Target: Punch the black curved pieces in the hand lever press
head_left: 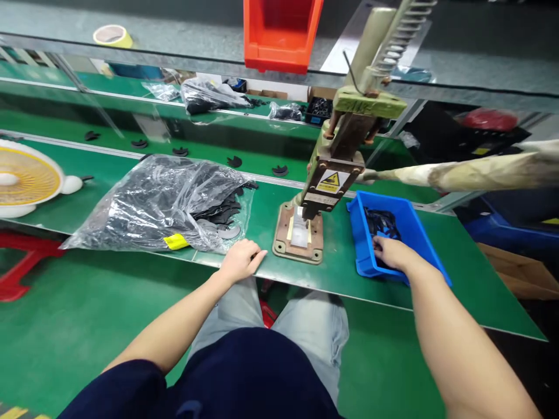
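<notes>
My left hand [241, 259] rests at the front edge of the green bench, just beside the mouth of a clear plastic bag [152, 198]. Its fingers are loosely bent, the thumb stands apart, and nothing shows in it. Black curved flat parts [220, 210] spill from the bag's mouth. At the right, my right hand [391, 253] reaches into a blue bin [419, 233], fingers closed at the black parts [381, 224] inside; its fingertips are partly hidden. Between my hands stands a press [334, 169] with a metal fixture [300, 233] on its base.
The press's long handle [471, 169] extends right above the blue bin. Behind the bag, several black curved parts [233, 161] lie spaced along a green strip. A white fan [26, 180] stands left. An orange bin [282, 41] and a tape roll [112, 36] sit on the shelf above.
</notes>
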Demonstrator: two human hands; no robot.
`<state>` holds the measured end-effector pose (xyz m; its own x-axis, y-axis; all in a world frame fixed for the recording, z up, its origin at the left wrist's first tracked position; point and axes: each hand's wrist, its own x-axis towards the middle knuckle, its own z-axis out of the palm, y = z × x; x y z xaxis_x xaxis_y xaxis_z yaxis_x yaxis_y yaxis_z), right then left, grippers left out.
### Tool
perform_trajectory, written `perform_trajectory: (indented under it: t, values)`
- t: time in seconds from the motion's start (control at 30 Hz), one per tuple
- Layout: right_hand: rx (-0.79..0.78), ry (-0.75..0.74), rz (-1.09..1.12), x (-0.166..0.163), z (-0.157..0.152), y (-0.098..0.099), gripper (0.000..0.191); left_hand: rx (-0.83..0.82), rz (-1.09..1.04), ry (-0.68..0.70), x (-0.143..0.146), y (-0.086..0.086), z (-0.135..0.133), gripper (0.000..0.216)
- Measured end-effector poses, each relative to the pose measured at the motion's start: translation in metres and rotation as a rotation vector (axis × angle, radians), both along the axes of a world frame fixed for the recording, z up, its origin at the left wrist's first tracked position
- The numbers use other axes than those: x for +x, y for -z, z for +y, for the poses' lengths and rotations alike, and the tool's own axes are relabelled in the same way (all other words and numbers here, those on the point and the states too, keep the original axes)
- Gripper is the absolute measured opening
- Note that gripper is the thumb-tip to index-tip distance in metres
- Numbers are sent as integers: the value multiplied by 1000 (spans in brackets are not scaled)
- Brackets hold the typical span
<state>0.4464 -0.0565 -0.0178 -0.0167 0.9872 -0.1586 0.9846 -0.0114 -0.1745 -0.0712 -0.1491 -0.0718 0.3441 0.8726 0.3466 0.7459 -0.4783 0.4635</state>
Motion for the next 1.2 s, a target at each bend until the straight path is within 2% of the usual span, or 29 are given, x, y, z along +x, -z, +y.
perform_trajectory:
  t: [0.13,0.3,0.47,0.57,0.67,0.73,0.83,0.93,1.03,1.2]
  values:
    - [59,114,78,9,-12,-15,18,-7,16,11,-1,-1,0,39]
    - [351,261,331,2,-43,-35,37,-21,-48,4,-4,-3,-2,39]
    - [600,266,725,-37,-67,-36,44,-102,-209,-111,-4,-8,0,35]
    - [671,187,916,-80,-86,-33,41,-138,-321,-107,12,-25,-6,30]
    - [657,82,1073,-136,-115,-28,35,-162,-443,43,42,-54,-20,26]
    - [599,4,1186,-172,-136,-25,30,-202,-527,172,64,-73,-30,30]
    - [478,-120,1340,-210,-159,-18,29,-295,-571,292,86,-91,-39,36]
    - [438,-164,1365,-226,-167,-11,32,-309,-548,288,89,-92,-46,28]
    - [464,-160,1353,-227,-168,-3,33,-227,-514,271,80,-86,-52,23]
    - [478,-181,1329,-225,-165,6,28,-83,-511,321,71,-79,-54,18]
